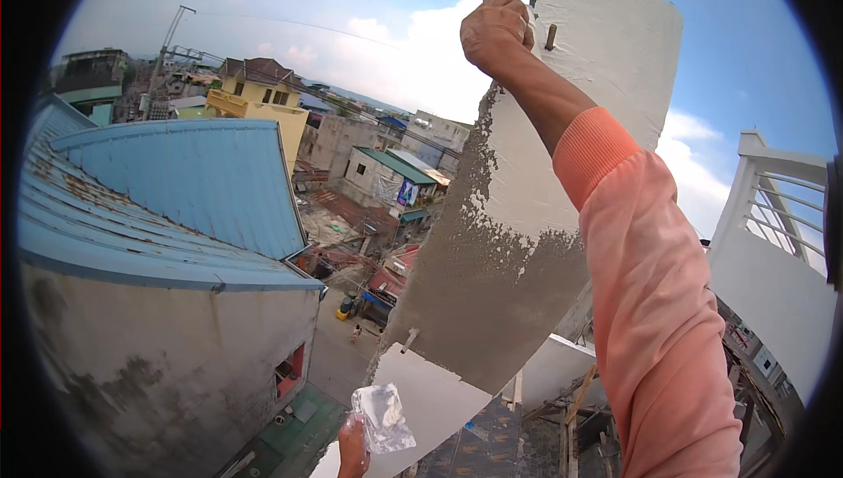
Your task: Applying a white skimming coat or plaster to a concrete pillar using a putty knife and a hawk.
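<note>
The tall wall slab (562, 153) stands high above a street. Its top part is white and smooth. Its lower left part is rough grey where the white coat does not reach yet. A short peg (551, 36) sticks out of the slab near the top.

The right hand (496, 32) is up at the top left edge of the slab, just left of the peg. It is shut tight around a small tool that I can hardly see, and it seems to press on the slab. The arm in the pink sleeve (650, 302) runs down in front of the slab. The left hand (353, 450) is low, just left of the bottom of the slab. It holds a small flat tool with white paste (383, 416) on it, with the fingers closed around the handle.

Here is what I think could go wrong. The person reaches far up and out, so a slip could mean a bad fall. The paste tool could drop, because the street lies far below the slab. Wet paste could also fall off the slab if it is pushed too hard.

Left of the slab is a blue roof (176, 188). Right of the slab is a white railing (777, 215).
</note>
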{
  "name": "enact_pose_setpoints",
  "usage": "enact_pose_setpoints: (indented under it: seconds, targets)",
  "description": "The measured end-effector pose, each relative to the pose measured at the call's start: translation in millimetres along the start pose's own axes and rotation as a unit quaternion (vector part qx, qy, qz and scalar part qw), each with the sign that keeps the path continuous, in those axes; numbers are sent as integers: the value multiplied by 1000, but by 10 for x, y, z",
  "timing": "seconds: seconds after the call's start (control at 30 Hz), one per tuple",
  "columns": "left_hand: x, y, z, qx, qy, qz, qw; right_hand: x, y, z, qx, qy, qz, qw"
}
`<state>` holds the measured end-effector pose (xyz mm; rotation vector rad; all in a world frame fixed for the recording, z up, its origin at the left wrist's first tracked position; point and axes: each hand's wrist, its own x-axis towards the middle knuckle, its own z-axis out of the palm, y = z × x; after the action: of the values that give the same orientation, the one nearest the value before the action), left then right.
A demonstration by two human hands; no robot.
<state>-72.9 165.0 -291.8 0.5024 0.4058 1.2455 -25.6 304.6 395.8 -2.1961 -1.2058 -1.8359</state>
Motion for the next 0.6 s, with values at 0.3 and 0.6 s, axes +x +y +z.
enact_pose_setpoints:
  seconds: [0.3, 0.6]
  targets:
    - [-36, 440, -102, 19, -6, 13, 1000, 535, -96, 307, 12, -36, 132, 990]
    - [51, 370, -245, 10, -12, 15, 1000, 422, -653, 432, -111, -24, 62, 992]
